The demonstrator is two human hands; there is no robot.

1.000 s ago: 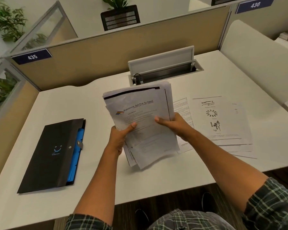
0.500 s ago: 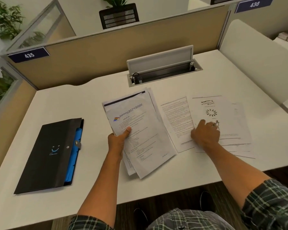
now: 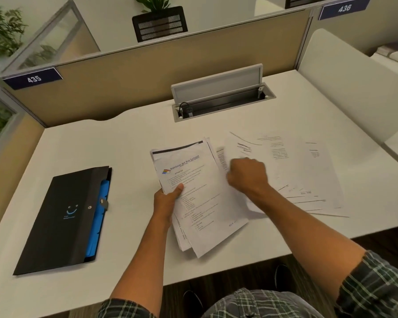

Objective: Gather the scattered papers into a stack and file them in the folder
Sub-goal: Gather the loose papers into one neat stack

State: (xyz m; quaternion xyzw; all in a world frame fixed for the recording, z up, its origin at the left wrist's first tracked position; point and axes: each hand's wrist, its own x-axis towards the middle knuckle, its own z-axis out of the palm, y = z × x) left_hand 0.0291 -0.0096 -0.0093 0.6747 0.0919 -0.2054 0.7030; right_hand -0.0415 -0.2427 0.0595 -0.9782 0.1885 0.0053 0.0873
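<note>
Papers (image 3: 202, 198), thin creased white sheets, fanned; right hand (image 3: 247, 174) seemingly clutching one.

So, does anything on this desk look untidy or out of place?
Yes: the stack in the left hand is fanned and uneven, and loose sheets lie skewed, overlapping, at right. The folder lies flat.

Single head cam, looks fwd and steeply down over the desk (image 3: 101, 145) (near edge close), partition (image 3: 170, 65) at top.
</note>
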